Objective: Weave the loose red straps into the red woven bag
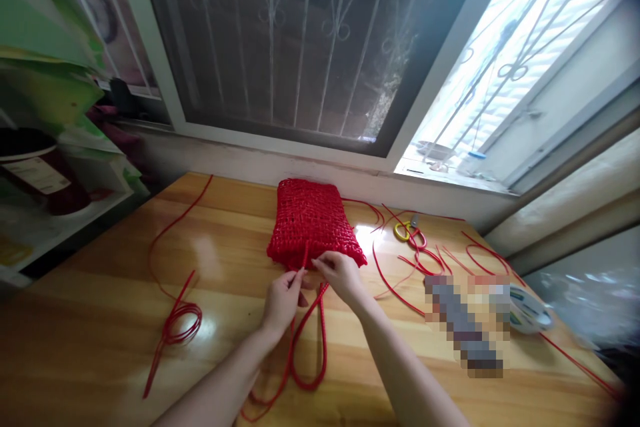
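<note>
A woven red bag (315,217) lies on the wooden table with its near edge toward me. My left hand (281,303) pinches a red cord (306,255) at that near edge, thumb against fingertips. Close beside it, my right hand (341,275) is closed in a pinch at the bag's lower edge; what lies between its fingertips is too small to make out. A thicker braided red loop (324,340) hangs down from the bag below my hands, and a thin strand trails toward me under my left forearm.
A coiled red cord (183,323) lies on the left of the table (225,373). To the right are yellow-and-red-handled scissors (410,233), loose red cords (393,280), a white spool (527,310) and a blurred-out object (463,327). A barred window (300,47) stands behind; shelves (100,193) are at left.
</note>
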The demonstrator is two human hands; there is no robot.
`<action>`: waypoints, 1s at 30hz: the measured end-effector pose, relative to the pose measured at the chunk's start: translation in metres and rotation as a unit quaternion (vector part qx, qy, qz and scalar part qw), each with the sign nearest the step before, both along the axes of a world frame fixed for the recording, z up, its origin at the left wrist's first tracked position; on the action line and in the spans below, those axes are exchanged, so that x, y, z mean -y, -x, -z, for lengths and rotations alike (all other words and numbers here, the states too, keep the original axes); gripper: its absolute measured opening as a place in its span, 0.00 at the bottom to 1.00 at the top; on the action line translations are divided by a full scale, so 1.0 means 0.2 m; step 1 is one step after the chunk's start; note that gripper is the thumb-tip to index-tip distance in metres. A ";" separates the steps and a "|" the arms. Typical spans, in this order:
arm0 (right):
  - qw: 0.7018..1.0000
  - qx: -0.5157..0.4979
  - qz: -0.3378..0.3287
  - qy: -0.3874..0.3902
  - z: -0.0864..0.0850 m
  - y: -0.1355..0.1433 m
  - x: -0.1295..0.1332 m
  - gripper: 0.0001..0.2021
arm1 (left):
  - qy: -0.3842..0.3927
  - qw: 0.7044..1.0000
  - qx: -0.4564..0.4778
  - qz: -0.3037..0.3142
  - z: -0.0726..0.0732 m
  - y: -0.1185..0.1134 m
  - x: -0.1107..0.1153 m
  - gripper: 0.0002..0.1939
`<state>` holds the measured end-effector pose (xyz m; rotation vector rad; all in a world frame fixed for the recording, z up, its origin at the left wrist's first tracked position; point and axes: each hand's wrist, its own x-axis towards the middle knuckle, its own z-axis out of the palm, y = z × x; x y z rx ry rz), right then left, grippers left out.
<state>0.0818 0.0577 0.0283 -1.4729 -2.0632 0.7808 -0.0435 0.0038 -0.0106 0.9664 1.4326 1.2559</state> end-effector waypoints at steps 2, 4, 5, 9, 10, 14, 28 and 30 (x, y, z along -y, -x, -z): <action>0.998 0.013 -0.033 -0.048 -0.07 0.05 0.00 0.11 | -0.031 0.996 -0.080 0.022 0.00 0.01 0.01 0.15; 0.994 0.050 -0.082 -0.058 -0.12 0.11 0.01 0.12 | -0.035 0.991 -0.122 0.031 -0.01 0.01 0.01 0.14; 0.991 0.072 -0.101 -0.051 -0.13 0.14 0.01 0.12 | -0.030 0.991 -0.129 0.033 -0.01 0.01 0.01 0.14; 0.986 0.091 -0.141 0.022 -0.14 0.21 -0.02 0.06 | -0.009 0.999 -0.015 0.036 0.02 0.00 -0.02 0.12; 0.985 0.078 -0.146 0.043 -0.14 0.21 -0.03 0.05 | -0.005 0.999 0.014 0.035 0.03 0.00 -0.03 0.12; 0.981 -0.013 -0.163 0.100 -0.11 0.19 -0.06 0.05 | 0.047 0.975 0.212 0.056 0.02 0.01 -0.03 0.09; 0.919 -0.219 -0.225 0.237 -0.09 0.09 -0.11 0.12 | 0.121 0.882 0.435 0.137 -0.02 0.08 -0.01 0.04; 0.915 -0.218 -0.232 0.247 -0.09 0.08 -0.11 0.12 | 0.122 0.886 0.427 0.135 -0.03 0.08 -0.01 0.07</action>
